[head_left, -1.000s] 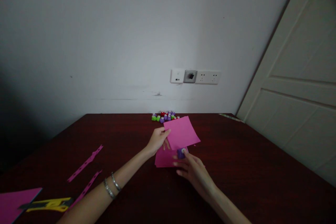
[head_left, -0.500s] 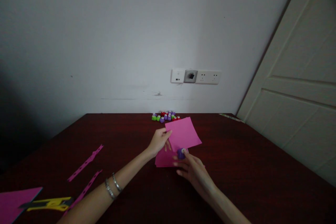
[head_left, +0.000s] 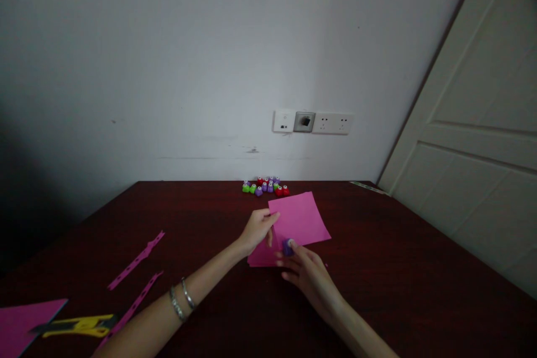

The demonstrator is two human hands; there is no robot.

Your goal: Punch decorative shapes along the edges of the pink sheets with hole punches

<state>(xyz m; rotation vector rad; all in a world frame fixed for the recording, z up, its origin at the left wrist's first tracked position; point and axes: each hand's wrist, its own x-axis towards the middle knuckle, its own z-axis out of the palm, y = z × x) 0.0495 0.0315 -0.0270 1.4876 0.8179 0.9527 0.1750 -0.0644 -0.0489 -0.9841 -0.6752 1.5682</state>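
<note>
A square pink sheet of paper (head_left: 298, 215) is pinched at its left edge by my left hand (head_left: 257, 230), which is closed on it. In my right hand (head_left: 310, 274) is a small purple craft punch (head_left: 287, 246) with a white button on top, at the sheet's lower edge. My thumb is by the white button; the other fingers are partly blurred below the punch. Whether the paper sits in the punch's slot, I cannot tell. Beneath the held sheet, more pink paper (head_left: 260, 259) lies on the table, partly covered.
Several purple, green and red punches (head_left: 267, 185) stand at the table's back edge by the wall. Two punched pink strips (head_left: 136, 260) lie at left. A yellow utility knife (head_left: 79, 325) rests partly over another pink sheet (head_left: 25, 321) at front left.
My left hand and the sheet have shifted slightly right and toward me. The punch has moved slightly left along the sheet's lower edge.
</note>
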